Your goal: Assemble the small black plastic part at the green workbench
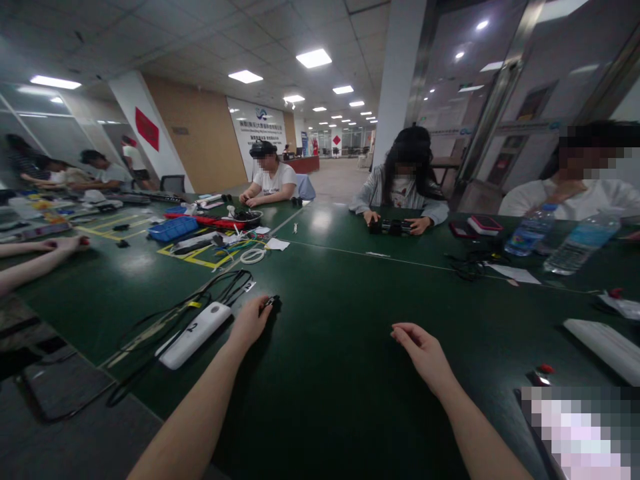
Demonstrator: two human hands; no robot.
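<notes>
On the left of the dark green table [325, 387], my left hand [251, 320] is closed with its fingertips on a small black object [273, 303] that has a light, metallic-looking part. Its exact kind is too small to tell. A white power bank-like block [203, 333] marked "2" lies beside my left wrist, with black cables [220, 287] behind it. To the right, my right hand [421, 347] hovers over or rests on the tabletop, thumb and fingers pressed together. Whatever may be between those fingertips cannot be made out.
A blue basket [173, 229], a red tray [210, 220] and loose cables stand at the far left. Two plastic bottles [530, 230] are at the right. Across the table a person [400, 180] holds a black cylindrical object [393, 227]. Another person's arms [50, 257] reach in from the left.
</notes>
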